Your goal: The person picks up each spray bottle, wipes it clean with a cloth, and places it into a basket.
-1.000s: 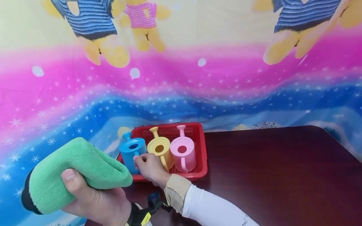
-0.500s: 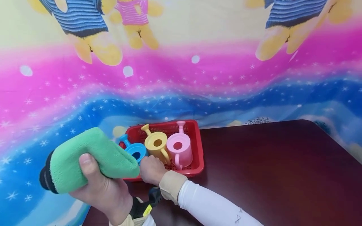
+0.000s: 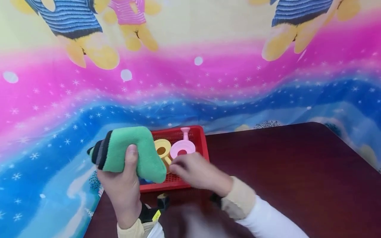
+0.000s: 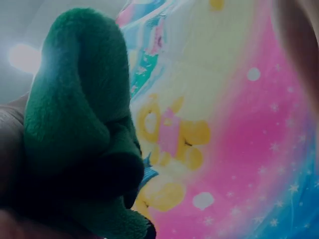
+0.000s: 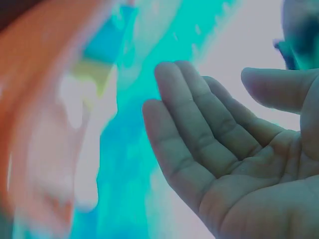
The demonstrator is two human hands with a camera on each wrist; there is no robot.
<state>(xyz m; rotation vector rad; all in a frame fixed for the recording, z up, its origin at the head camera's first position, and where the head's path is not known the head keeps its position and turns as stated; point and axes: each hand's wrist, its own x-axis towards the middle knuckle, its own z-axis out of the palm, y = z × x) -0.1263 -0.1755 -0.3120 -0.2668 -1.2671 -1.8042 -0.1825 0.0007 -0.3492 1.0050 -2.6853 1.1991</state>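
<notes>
A folded green plush towel with a black edge (image 3: 148,148) is gripped in my left hand (image 3: 119,188), thumb laid across its face. It fills the left side of the left wrist view. My right hand (image 3: 197,173) hovers over the front of the red basket (image 3: 204,145), overlapping the pink watering can (image 3: 187,144). Its fingers (image 5: 204,124) are loosely extended and apart from the thumb, with nothing between them. Left of it stands the yellow watering can (image 3: 162,144), partly covered by the towel. Only a sliver of the blue watering can (image 3: 146,181) shows below the towel.
The basket rests on a dark brown table (image 3: 268,172), near its back edge. Behind hangs a printed curtain (image 3: 232,72) with bears and snowflakes. A black wrist strap (image 3: 147,213) circles the left wrist.
My right hand has let go of the blue watering can's handle, after that can shifted down in the basket, and moved right. My left hand brought the towel rightward over the basket's left side.
</notes>
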